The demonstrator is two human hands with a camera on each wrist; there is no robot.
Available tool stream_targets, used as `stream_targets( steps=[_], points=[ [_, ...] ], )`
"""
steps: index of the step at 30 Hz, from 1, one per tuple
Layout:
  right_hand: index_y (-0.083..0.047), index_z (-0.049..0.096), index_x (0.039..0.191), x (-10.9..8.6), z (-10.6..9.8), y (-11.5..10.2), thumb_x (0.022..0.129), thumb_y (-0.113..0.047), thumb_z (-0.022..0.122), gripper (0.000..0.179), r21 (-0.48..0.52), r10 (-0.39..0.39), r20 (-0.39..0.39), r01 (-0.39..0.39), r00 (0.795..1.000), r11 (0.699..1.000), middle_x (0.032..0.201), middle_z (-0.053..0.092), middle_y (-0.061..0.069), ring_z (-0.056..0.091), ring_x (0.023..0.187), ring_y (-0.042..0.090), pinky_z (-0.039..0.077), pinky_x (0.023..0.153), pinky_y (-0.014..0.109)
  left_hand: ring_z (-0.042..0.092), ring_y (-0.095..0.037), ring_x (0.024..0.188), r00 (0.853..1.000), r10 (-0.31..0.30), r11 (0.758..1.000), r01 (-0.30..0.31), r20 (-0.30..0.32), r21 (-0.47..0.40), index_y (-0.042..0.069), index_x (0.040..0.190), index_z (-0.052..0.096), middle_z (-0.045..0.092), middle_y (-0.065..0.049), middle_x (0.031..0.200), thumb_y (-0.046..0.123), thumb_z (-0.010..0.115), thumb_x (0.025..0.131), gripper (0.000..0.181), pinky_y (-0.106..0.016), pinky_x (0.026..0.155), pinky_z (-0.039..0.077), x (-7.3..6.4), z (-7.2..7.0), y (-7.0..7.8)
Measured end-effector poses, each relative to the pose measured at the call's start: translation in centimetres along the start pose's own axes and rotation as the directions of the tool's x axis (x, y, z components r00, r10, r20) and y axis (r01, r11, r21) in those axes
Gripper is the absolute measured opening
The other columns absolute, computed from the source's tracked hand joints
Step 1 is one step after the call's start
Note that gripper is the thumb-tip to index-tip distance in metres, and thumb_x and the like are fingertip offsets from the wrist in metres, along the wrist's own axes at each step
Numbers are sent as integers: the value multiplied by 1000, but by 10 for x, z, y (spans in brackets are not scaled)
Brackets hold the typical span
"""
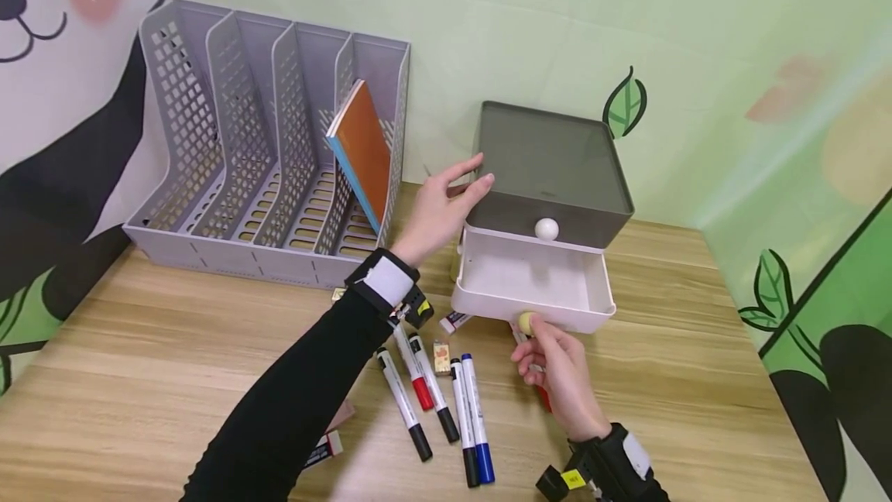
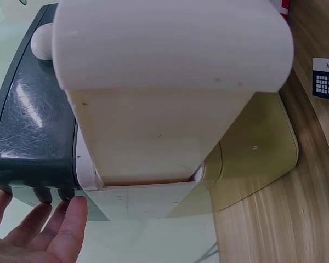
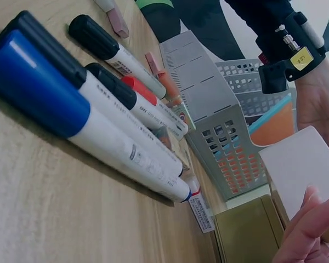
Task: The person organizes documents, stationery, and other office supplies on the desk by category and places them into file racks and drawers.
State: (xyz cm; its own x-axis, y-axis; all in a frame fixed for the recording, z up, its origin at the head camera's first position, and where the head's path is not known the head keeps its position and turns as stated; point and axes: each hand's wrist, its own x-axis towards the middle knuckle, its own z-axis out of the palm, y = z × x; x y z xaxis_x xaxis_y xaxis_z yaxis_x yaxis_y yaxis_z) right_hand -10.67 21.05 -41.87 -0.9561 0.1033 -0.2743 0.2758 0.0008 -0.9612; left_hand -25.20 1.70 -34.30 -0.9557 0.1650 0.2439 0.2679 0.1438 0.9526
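Observation:
A small desktop drawer unit (image 1: 550, 153) has a dark grey top section with a white knob (image 1: 547, 229). Below it, the white drawer (image 1: 536, 281) is pulled out, and its inside shows bare. My right hand (image 1: 560, 374) pinches the yellowish knob (image 1: 526, 322) at that drawer's front. My left hand (image 1: 439, 215) rests its fingertips against the left side of the dark top section, as the left wrist view also shows with the fingers (image 2: 68, 233) along its edge. An olive bottom section (image 2: 257, 148) sits under the white drawer.
Several markers (image 1: 463, 417) with black, blue and red caps lie in front of the unit. Nearby are an eraser (image 1: 454, 321) and a small patterned block (image 1: 442, 358). A grey file rack (image 1: 244, 250) at back left holds an orange-covered book (image 1: 365, 153).

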Motion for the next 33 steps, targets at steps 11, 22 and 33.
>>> stream_targets(
  steps=[11, 22, 33],
  points=[
    [8, 63, 98, -12, -3, 9, 102, -28, 49, 39, -288, -132, 146, 169, 981, 942, 70, 62, 11, 51, 53, 16, 38, 43, 23, 56, -28, 126, 987, 87, 959, -120, 139, 256, 10, 150, 46, 46, -10, 152, 30, 51, 102, 53, -34, 100, 48, -27, -28, -1],
    [-1, 68, 93, -19, 9, 4, 88, -3, 64, 6, -435, -430, 353, 553, 831, 711, 79, 63, 1, 56, 70, 8, 50, 59, 24, 65, -15, 93, 887, 175, 713, -414, 428, 566, 10, 113, 69, 67, -2, 112, 11, 61, 92, 22, -30, 81, 53, -94, -62, -24],
    [-5, 69, 99, -15, 32, 1, 89, -9, 63, 12, -475, -458, 560, 720, 690, 506, 87, 64, -5, 55, 71, 2, 51, 63, 21, 65, -14, 92, 733, 68, 632, -557, 677, 539, 14, 100, 73, 67, 4, 103, 12, 73, 83, 17, -31, 84, 54, -130, -83, -57]
  ],
)
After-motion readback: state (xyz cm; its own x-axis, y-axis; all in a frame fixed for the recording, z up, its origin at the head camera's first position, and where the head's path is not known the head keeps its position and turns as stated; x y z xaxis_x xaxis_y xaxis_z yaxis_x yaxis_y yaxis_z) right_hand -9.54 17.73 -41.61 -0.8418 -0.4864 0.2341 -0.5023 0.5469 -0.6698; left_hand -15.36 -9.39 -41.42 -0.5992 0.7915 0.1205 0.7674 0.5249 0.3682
